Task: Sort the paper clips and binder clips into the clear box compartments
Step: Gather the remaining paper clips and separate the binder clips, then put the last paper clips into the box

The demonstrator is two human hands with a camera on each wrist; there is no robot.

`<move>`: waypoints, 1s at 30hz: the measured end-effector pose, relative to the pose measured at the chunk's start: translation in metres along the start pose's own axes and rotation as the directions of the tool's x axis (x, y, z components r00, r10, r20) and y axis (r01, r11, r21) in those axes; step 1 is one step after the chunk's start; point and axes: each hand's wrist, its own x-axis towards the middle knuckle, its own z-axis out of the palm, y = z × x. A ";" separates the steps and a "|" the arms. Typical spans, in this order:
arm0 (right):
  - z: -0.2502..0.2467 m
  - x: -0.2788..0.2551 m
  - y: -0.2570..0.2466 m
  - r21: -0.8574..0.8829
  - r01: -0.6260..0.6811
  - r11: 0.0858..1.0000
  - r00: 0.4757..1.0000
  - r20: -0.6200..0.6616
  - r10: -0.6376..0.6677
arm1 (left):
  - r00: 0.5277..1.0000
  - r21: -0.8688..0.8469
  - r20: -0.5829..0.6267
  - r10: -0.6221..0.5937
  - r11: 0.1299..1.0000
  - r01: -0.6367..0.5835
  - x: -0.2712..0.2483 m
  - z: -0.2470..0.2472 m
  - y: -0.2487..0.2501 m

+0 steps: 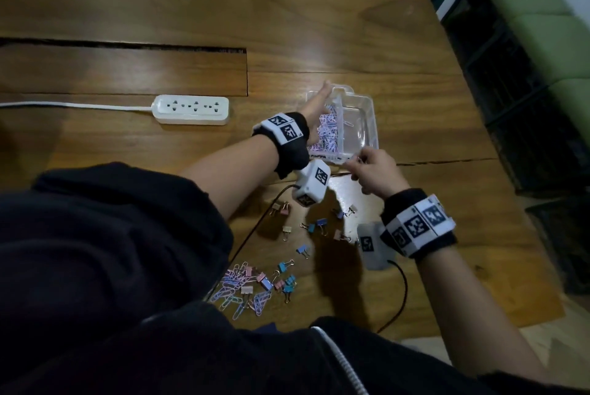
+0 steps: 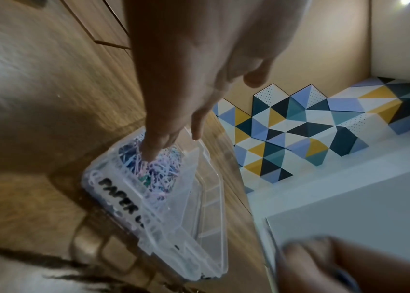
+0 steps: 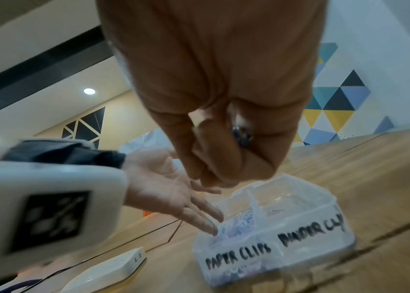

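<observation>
The clear box (image 1: 370,107) stands on the wooden table, its front wall lettered "PAPER CLIPS" and "BINDER CLIPS" (image 3: 319,249). Pastel paper clips (image 1: 325,136) fill its left compartment. My left hand (image 1: 314,104) stretches over that compartment with straight fingers, the fingertips (image 2: 151,152) dipping into the paper clips (image 2: 158,170). My right hand (image 1: 360,165) hovers at the box's near edge, fingers curled; the right wrist view shows a small blue binder clip (image 3: 241,134), blurred, tucked in that hand (image 3: 214,174). Loose binder clips (image 1: 313,225) and a heap of paper clips (image 1: 236,286) lie near me.
A white power strip (image 1: 191,109) with its cord lies left of the box. A black cable (image 1: 402,292) trails over the table's near edge. The table's right edge (image 1: 479,126) is close to the box, with dark crates beyond it.
</observation>
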 end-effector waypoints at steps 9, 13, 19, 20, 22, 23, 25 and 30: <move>0.010 0.067 -0.040 0.200 -0.044 0.979 0.997 -0.055 0.056 | 0.978 0.424 -0.093 0.188 0.896 -0.132 -0.031 -0.033 -0.011; 0.017 0.060 -0.035 0.179 -0.011 0.984 0.996 -0.084 0.027 | 0.977 0.587 -0.105 0.187 0.805 -0.091 -0.058 -0.083 -0.052; 0.028 0.003 -0.003 0.312 0.080 0.947 0.984 -0.176 -0.025 | 0.983 0.869 -0.161 0.093 0.486 0.096 -0.113 -0.138 -0.117; 0.037 -0.011 0.004 0.303 0.087 0.949 0.988 -0.145 -0.044 | 0.982 0.902 -0.171 0.078 0.414 0.124 -0.120 -0.143 -0.125; 0.061 -0.041 0.017 0.233 0.101 0.967 0.995 -0.018 -0.099 | 0.981 0.931 -0.190 0.025 0.322 0.172 -0.134 -0.149 -0.140; 0.075 -0.056 0.023 0.179 0.103 0.978 0.991 0.066 -0.117 | 0.979 0.934 -0.202 -0.005 0.301 0.194 -0.140 -0.152 -0.148; 0.104 -0.081 0.033 0.031 0.138 0.990 0.969 0.205 -0.141 | 0.974 0.924 -0.220 -0.049 0.308 0.225 -0.150 -0.156 -0.158; 0.144 -0.101 0.050 -0.298 0.256 0.920 0.937 0.310 -0.160 | 0.980 0.915 -0.196 -0.046 0.351 0.199 -0.162 -0.154 -0.177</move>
